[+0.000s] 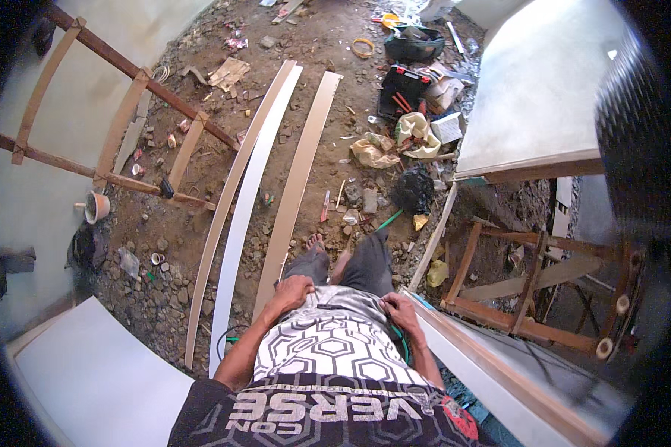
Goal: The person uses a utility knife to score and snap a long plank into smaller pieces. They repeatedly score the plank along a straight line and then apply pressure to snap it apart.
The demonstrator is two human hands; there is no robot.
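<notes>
My left hand [295,293] is closed at the left side of my patterned shirt [335,328], its fingers curled on the hem over the dark trousers [369,264]. On the other side, my right hand [399,307] pinches the hem by my hip, with the fingertips partly hidden. A green cable [404,344] runs beside my right forearm. Left of my legs lie long narrow boards on the ground: a brown strip [292,190], a white strip [244,223] and a thin brown-edged one [227,195].
A wooden ladder frame [149,82] leans at the left wall, near a small bucket [97,207]. White panels [97,372] stand low left. Tool case [402,91], bags and a black plastic bag [412,190] litter the rocky dirt floor. A wooden frame [533,283] lies right, past a long board [492,357].
</notes>
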